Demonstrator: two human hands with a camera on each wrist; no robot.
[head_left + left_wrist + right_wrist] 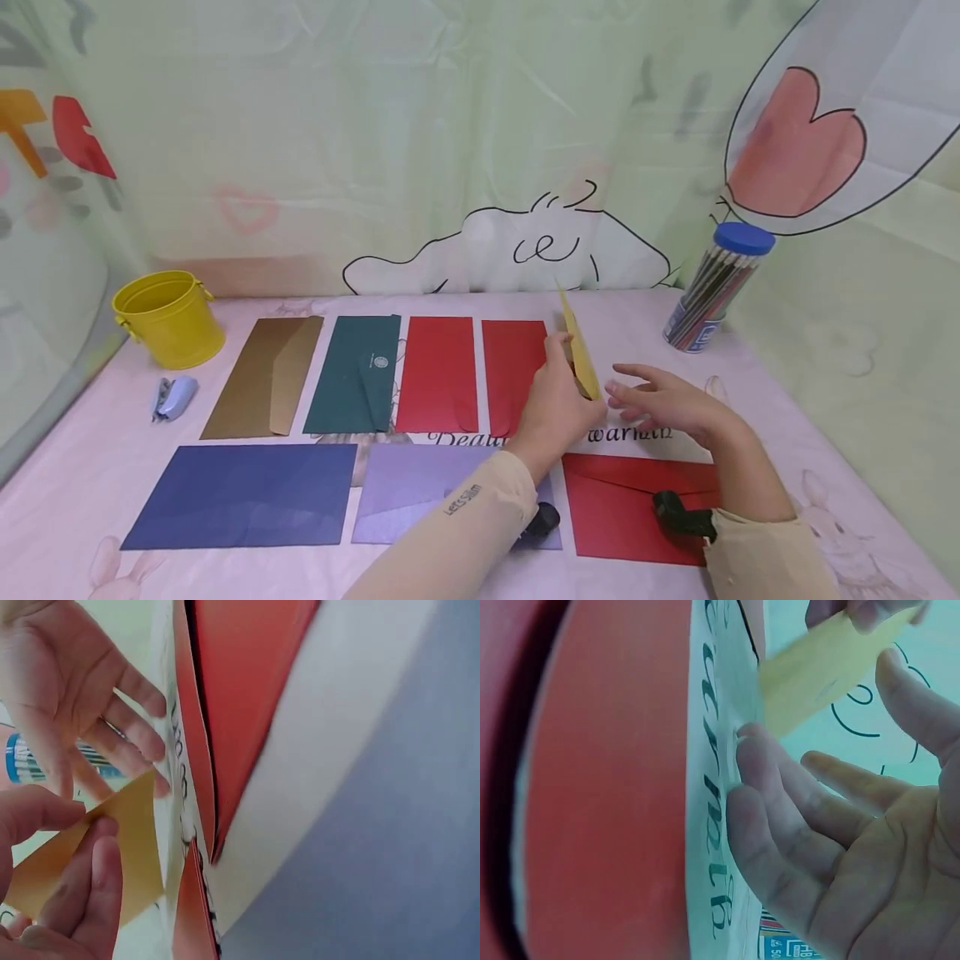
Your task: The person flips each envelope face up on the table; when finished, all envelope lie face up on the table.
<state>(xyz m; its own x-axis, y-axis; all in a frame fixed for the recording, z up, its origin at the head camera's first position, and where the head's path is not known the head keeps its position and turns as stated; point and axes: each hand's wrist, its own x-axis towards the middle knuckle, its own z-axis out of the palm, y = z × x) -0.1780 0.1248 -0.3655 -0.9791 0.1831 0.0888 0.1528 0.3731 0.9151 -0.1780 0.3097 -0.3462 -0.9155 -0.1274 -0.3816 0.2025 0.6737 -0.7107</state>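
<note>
My left hand (551, 408) pinches a yellow envelope (582, 354) by its side, holding it on edge above the table. In the left wrist view, thumb and fingers grip the yellow envelope (139, 851) from both faces. Just right of it is my right hand (671, 402), palm turned toward the envelope and fingers loosely extended; the right wrist view shows the right hand (885, 862) apart from the envelope and holding nothing. A red envelope (513, 358) lies directly left of the left hand. Below the right hand lies another red envelope (615, 517), partly covered by the right wrist's camera.
Further left in the back row lie red (437, 375), dark green (348, 367) and brown (251, 379) envelopes. Blue (243, 496) and lavender (405, 492) envelopes lie in front. A yellow bucket (176, 329) and small stapler (174, 398) stand left; a pencil jar (708, 292) stands back right.
</note>
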